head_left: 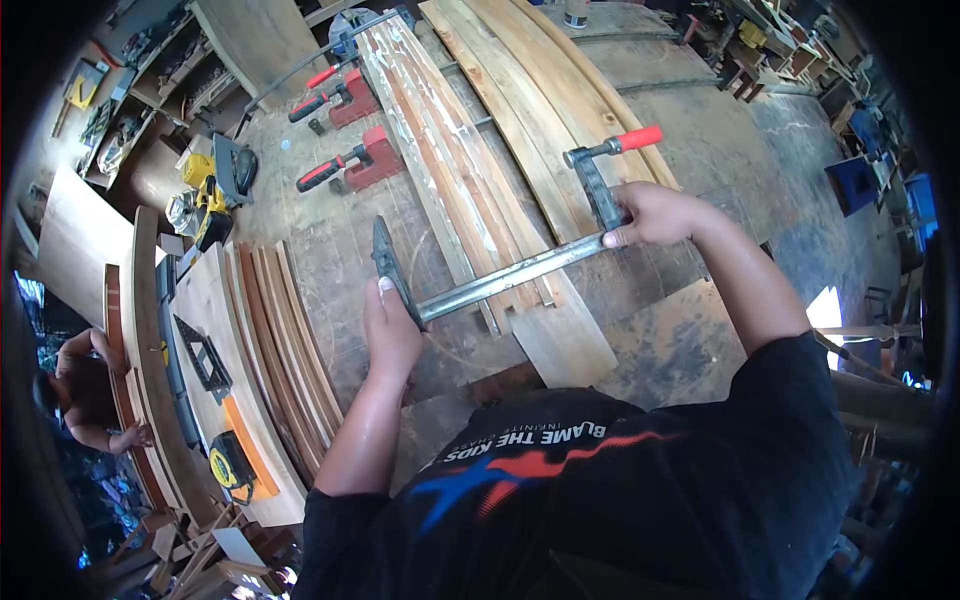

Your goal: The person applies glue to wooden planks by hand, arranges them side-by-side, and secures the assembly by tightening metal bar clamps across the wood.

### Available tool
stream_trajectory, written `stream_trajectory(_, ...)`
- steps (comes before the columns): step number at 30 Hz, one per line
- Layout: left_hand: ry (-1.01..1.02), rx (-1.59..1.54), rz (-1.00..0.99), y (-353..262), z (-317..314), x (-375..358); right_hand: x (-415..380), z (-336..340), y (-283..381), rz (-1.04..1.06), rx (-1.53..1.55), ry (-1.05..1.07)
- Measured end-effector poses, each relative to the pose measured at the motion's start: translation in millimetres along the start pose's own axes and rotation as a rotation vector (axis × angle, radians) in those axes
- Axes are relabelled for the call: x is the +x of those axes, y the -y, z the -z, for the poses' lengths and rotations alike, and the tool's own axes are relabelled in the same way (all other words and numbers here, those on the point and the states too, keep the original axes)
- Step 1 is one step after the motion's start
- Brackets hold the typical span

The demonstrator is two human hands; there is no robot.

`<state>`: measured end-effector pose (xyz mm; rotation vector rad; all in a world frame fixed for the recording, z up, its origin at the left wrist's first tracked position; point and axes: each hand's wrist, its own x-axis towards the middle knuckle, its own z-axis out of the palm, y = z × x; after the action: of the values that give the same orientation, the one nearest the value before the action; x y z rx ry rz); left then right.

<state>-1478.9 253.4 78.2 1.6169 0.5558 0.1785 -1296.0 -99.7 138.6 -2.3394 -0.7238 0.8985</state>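
Both my hands hold a long bar clamp (pixel 515 276) level across the near end of a glue-smeared stack of wood strips (pixel 455 165). My left hand (pixel 392 325) is closed around the clamp's fixed jaw end, thumb along the jaw. At the other end, my right hand (pixel 650 212) grips the sliding jaw, below its red screw handle. The bar overlaps the strips in this view. Red parallel clamps (pixel 372 160) with black-and-red handles sit against the left side of the strips. A thin pale board (pixel 562 335) lies under the near end.
Long planks (pixel 540 90) lie right of the glued strips. To the left are stacked strips (pixel 275 330), a tape measure (pixel 232 465), a black square (pixel 202 355) and a yellow power tool (pixel 212 205). Another person (pixel 90 390) is at the far left beside long boards.
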Motion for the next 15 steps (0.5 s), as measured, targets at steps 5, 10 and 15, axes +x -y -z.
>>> stream_trajectory(5,0.081,0.278,-0.034,18.4,28.5,13.3,-22.3,-19.2,21.0,-0.109,0.018,-0.090)
stream_trajectory(10,-0.084,0.430,-0.278,2.9,28.1,3.7,-35.1,5.4,7.8,-0.156,0.063,-0.115)
stream_trajectory(15,-0.123,0.330,-0.207,20.6,37.1,22.4,-34.7,7.6,6.6,-0.185,-0.260,-0.217)
